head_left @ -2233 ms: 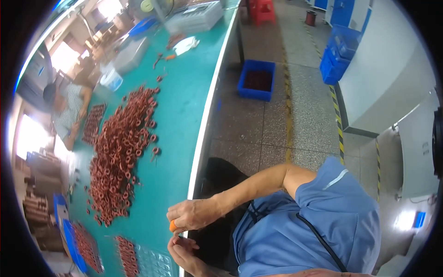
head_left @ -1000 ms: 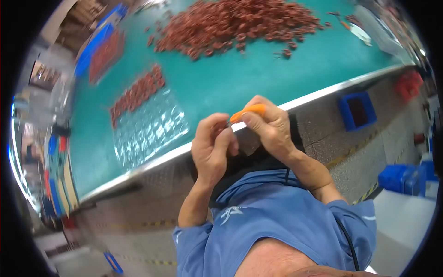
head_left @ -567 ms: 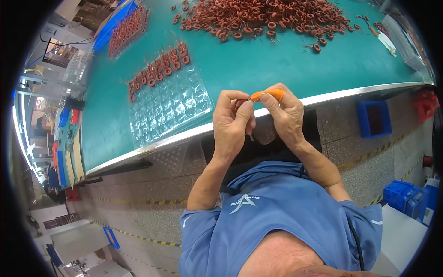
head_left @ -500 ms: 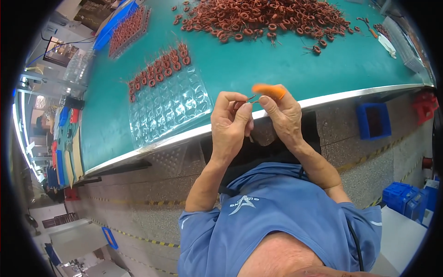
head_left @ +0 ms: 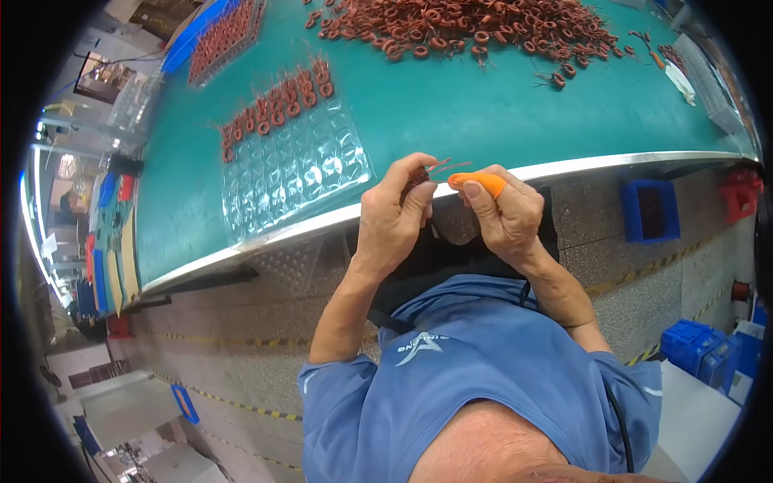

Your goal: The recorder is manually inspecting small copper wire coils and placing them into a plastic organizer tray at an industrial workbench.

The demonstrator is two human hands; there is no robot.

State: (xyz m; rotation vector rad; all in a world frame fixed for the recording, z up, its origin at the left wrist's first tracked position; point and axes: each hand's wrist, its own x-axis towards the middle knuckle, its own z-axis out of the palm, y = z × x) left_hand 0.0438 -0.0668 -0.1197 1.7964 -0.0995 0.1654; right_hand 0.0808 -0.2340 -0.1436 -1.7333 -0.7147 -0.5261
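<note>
My left hand (head_left: 385, 225) pinches a small ring coil (head_left: 416, 179) wound with reddish-brown wire, just above the table's front edge. Thin wire leads (head_left: 448, 166) stick out from it to the right. Close by, my right hand (head_left: 514, 216) has thumb and forefinger pressed together beside the leads. An orange finger cot (head_left: 483, 182) covers that forefinger. Whether a lead is caught between those fingertips cannot be made out. Left of my hands, a clear plastic tray (head_left: 302, 173) of round pockets lies on the table, with several upright coils (head_left: 278, 111) filling its far rows.
A large heap of similar coils (head_left: 467, 28) covers the far middle of the green table (head_left: 451, 113). Another coil-filled tray (head_left: 227, 39) sits far left beside a blue bin. At far right lies an orange-handled tool (head_left: 657, 59). A blue crate (head_left: 651, 211) stands beyond the front edge.
My right hand has turned and come slightly down and right, its orange-covered forefinger now against the thumb. My left hand moved slightly left with the coil, whose leads show more clearly.
</note>
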